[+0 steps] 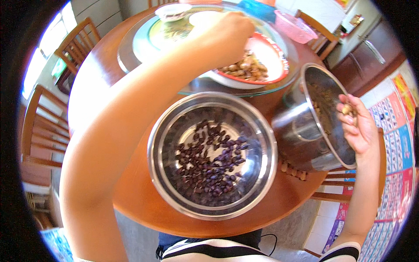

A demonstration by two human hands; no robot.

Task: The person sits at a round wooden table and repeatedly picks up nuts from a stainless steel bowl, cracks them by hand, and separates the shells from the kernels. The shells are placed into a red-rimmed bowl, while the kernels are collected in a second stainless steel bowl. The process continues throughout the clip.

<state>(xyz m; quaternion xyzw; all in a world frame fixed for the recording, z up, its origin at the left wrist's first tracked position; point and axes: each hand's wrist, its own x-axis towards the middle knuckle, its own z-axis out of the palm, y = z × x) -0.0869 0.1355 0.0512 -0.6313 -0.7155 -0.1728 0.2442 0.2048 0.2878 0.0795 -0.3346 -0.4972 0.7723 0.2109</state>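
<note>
My left hand (236, 35) reaches across to the far side, over a white enamel basin (278, 55) with a red rim. Unshelled peanuts (248, 68) lie in the basin. The left fingers are curled down and blurred, so their grip is hidden. Above the mouth of a tall steel pot (294, 131), my right hand (360, 127) holds a few tan pieces, apparently peanut shells (349, 110). Brown bits (322, 101) line the inside of that pot. Directly before me, a wide steel bowl (157, 183) holds many dark purple kernels (216, 173).
Under the basin is a glass turntable (196, 86) on the round wooden table (137, 193). A pink plastic basket (296, 28) and a small bowl (173, 12) stand at the back. Several peanuts (294, 172) lie beside the pot. Wooden chairs (45, 124) surround the table.
</note>
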